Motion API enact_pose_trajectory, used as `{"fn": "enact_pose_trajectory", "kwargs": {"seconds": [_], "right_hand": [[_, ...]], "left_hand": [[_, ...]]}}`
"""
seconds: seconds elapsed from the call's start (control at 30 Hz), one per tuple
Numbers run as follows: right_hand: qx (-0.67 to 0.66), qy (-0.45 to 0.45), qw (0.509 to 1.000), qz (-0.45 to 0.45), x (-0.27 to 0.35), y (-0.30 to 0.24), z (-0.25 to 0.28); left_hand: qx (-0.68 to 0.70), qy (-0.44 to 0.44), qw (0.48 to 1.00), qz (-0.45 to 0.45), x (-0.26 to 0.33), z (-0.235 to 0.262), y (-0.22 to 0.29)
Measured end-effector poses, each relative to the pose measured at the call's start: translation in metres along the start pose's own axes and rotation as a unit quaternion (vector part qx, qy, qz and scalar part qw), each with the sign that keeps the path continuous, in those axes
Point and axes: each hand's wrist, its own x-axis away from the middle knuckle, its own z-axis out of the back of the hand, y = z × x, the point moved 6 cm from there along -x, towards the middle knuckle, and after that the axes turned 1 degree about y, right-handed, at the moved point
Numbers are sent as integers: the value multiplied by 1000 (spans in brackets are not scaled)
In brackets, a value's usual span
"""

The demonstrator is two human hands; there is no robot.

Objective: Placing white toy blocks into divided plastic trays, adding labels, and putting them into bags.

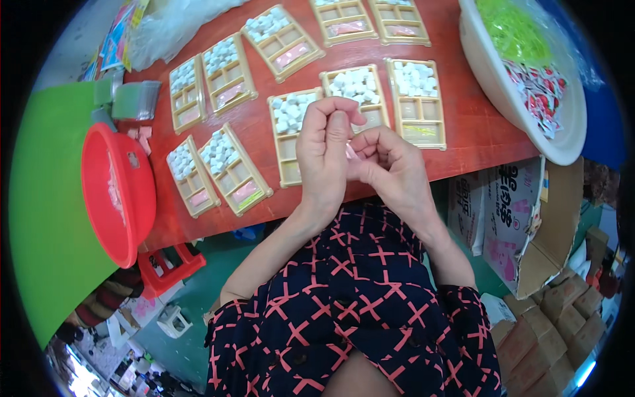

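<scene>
Over table (463,126): packet (349,153) upright, pinched.

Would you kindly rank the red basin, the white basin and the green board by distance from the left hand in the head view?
From the left hand:
1. Red basin, to the left at the table edge.
2. White basin, upper right.
3. Green board, far left beyond the red basin.
</scene>
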Motion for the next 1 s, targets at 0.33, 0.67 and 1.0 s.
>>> {"fn": "enact_pose_trajectory", "kwargs": {"seconds": [0.33,0.67,1.0], "right_hand": [[329,140,928,100,4,-19,94],[343,208,906,136,1,-17,124],[477,301,803,193,44,-146,167]], "left_hand": [[28,-41,992,114,9,3,-5],[-462,376,760,-258,16,245,168],[-684,328,626,-181,2,377,192]]}}
